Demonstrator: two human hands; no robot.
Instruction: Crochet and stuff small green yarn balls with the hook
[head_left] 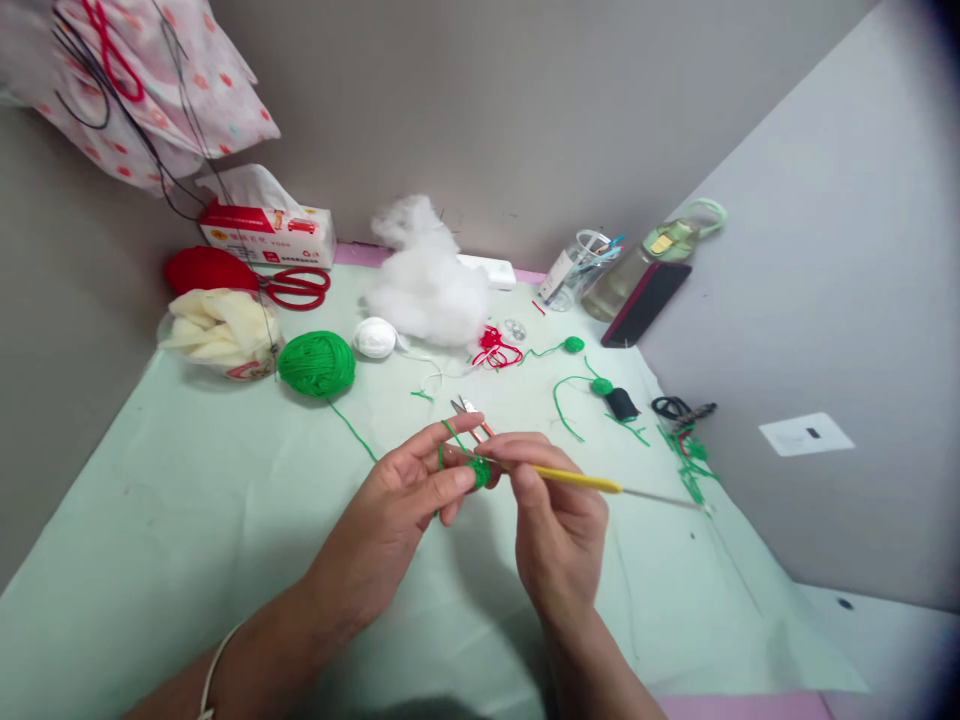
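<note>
My left hand (409, 490) pinches a small green crochet piece (481, 472) between thumb and fingers, with green yarn looped over its raised index finger. My right hand (555, 510) is closed around a crochet hook (577, 479) with a yellow handle, held like a pen. The hook's tip meets the green piece, though whether it sits inside a stitch is too small to tell. Behind my fingers lie small scissors (474, 418) with orange handles, partly hidden. A green yarn ball (316, 364) rests to the left, its strand running toward my left hand.
White stuffing (429, 280) is heaped at the back, beside a white yarn ball (375, 338). Red-handled scissors (298, 288) and a tissue box (268, 235) stand at the left. A bottle (626, 270), a phone (645, 305) and a pen cup (574, 270) occupy the back right.
</note>
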